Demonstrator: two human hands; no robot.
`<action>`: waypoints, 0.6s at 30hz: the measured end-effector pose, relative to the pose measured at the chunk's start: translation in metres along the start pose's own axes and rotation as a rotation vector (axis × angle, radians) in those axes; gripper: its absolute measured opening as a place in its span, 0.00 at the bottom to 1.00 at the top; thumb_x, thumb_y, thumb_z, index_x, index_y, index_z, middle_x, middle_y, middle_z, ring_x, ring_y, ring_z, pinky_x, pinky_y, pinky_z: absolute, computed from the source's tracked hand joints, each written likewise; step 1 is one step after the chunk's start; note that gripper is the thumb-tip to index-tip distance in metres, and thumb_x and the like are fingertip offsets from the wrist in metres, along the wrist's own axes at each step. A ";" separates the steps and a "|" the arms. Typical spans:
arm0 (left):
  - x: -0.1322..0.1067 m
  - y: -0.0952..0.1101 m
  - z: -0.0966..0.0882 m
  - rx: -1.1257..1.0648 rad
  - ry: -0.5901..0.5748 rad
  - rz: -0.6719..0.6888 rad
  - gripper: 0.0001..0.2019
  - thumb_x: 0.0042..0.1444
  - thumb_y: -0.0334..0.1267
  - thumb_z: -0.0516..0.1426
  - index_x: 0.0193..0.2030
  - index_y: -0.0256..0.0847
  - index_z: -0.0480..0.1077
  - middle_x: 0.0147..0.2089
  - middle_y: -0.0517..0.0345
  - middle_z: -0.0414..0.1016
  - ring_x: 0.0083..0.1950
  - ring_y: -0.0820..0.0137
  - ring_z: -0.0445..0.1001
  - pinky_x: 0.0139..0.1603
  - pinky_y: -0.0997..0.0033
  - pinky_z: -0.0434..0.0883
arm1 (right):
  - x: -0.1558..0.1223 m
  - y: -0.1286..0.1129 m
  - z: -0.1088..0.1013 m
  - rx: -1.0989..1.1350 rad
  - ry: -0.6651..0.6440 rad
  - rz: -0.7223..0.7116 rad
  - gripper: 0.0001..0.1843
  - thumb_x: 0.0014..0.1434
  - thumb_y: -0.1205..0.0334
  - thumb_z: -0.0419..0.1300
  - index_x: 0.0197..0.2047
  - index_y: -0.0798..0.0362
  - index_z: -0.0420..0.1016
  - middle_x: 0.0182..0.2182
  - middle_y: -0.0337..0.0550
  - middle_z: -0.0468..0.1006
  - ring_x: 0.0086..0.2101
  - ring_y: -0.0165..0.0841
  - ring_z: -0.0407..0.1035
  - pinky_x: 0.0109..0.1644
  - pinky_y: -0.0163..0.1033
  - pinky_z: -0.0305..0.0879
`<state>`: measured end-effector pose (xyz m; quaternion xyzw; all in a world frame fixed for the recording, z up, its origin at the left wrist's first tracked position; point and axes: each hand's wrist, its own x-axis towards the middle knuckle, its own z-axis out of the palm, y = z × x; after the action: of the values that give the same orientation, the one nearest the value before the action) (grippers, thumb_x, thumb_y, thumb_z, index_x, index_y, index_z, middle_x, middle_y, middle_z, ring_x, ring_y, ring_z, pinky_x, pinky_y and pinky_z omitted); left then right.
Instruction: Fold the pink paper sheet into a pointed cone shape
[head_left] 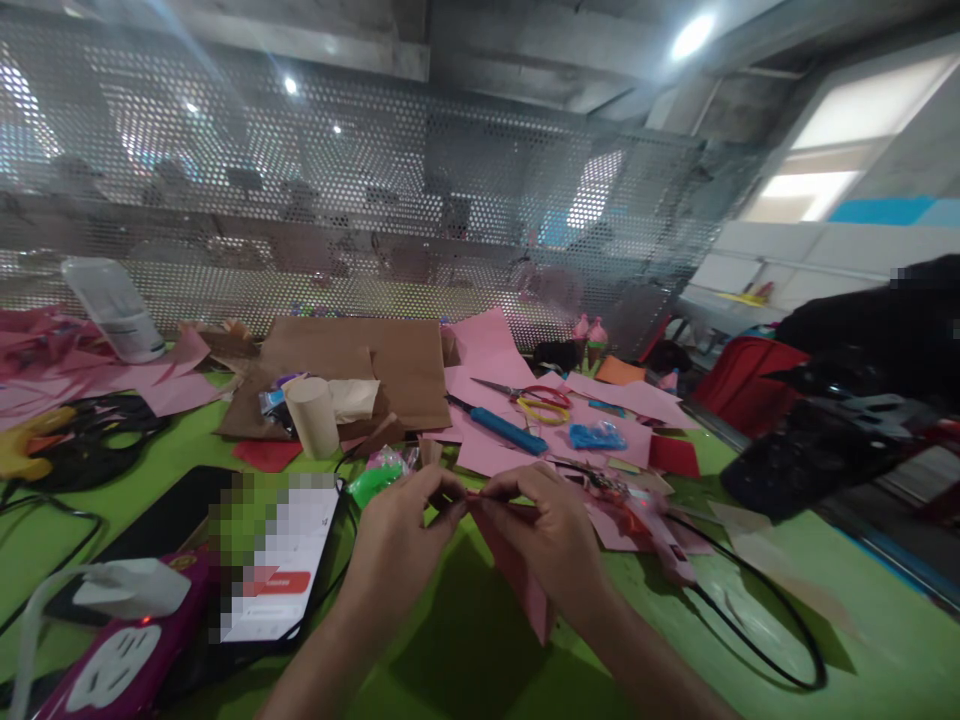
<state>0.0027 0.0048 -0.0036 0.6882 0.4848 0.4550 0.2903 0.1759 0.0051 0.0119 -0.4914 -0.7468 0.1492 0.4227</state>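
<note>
A folded piece of pink paper point(517, 570) is pinched between my two hands above the green table. My left hand point(409, 530) has its thumb and fingertips closed on the paper's upper left tip. Right beside it, my right hand point(544, 525) pinches the same top edge, and the sheet hangs down under its palm. The fingertips of both hands almost touch. Just behind my left hand lies a bright green plastic bundle point(377, 478). A pink glue gun point(660, 535) with a black cord rests to the right of my right hand.
Brown cardboard point(405, 360), scissors point(536, 393), a blue-handled tool point(506, 430) and a paper tube point(313, 418) lie behind. At left are a phone point(289, 570), a purple power strip point(127, 650) and a yellow-handled tool point(37, 445). A perforated metal screen point(360, 220) borders the back.
</note>
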 end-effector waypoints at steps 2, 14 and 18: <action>0.000 0.000 -0.001 -0.022 -0.007 -0.002 0.03 0.57 0.30 0.58 0.35 0.42 0.72 0.34 0.63 0.77 0.36 0.70 0.74 0.37 0.73 0.65 | 0.000 0.001 0.000 0.004 -0.007 0.002 0.05 0.59 0.60 0.64 0.32 0.50 0.76 0.31 0.41 0.78 0.36 0.38 0.69 0.40 0.41 0.61; 0.002 -0.004 -0.001 -0.149 -0.008 -0.015 0.03 0.58 0.32 0.57 0.34 0.42 0.71 0.33 0.63 0.77 0.35 0.71 0.74 0.36 0.74 0.66 | 0.000 0.000 -0.001 -0.010 -0.011 -0.024 0.07 0.58 0.56 0.65 0.31 0.50 0.77 0.30 0.41 0.78 0.36 0.37 0.68 0.39 0.40 0.61; 0.002 -0.006 -0.001 -0.161 -0.027 -0.041 0.02 0.58 0.34 0.57 0.35 0.42 0.71 0.33 0.63 0.77 0.36 0.71 0.74 0.36 0.74 0.66 | 0.000 0.000 -0.001 -0.003 -0.012 -0.026 0.09 0.59 0.55 0.64 0.31 0.50 0.77 0.29 0.41 0.78 0.35 0.37 0.68 0.39 0.40 0.61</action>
<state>0.0001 0.0092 -0.0074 0.6587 0.4567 0.4772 0.3603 0.1764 0.0045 0.0127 -0.4812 -0.7558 0.1456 0.4195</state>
